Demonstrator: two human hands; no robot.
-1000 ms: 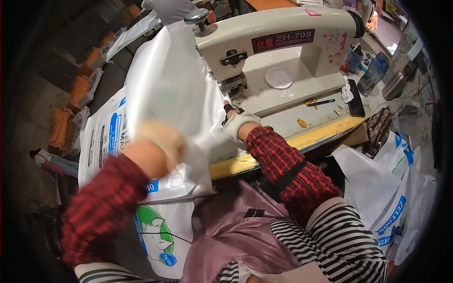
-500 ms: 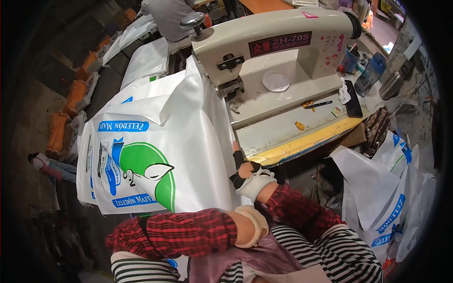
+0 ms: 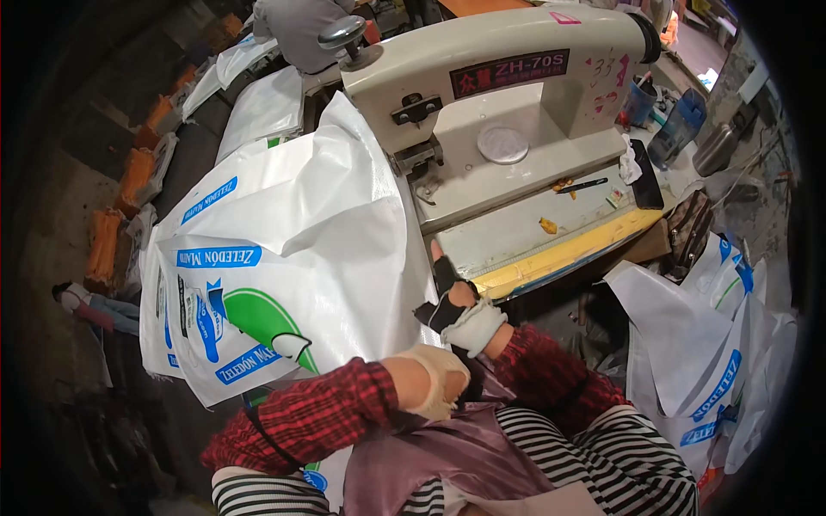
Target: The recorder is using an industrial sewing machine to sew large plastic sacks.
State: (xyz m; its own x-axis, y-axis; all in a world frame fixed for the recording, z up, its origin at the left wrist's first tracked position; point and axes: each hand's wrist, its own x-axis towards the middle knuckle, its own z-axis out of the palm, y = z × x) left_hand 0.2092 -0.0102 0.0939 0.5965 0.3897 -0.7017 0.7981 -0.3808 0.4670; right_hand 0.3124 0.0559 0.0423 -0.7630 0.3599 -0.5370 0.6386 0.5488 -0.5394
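A large white woven plastic sack (image 3: 353, 224) with blue and green printing drapes over the left end of the sewing machine (image 3: 508, 64). Its right edge runs down to my right hand (image 3: 456, 303), which wears a black fingerless glove with a pale cuff. The index finger stretches along that edge while the rest of the hand seems closed on it. My left hand (image 3: 443, 383), in a worn cream glove, is by the sack's near corner in front of my body; its fingers are hidden.
Another pile of printed white sacks (image 3: 680, 344) hangs at the right. On the machine's table lie a black pen (image 3: 582, 186) and a phone (image 3: 645, 176); a blue bottle (image 3: 677, 129) stands behind. Folded white sacks (image 3: 262, 112) and a seated person (image 3: 301, 34) are at the far left.
My left forearm has drawn left and nearer to my body. The sack's near side has shifted and creased, its lower corner dropping. My right hand has moved slightly right and away from me.
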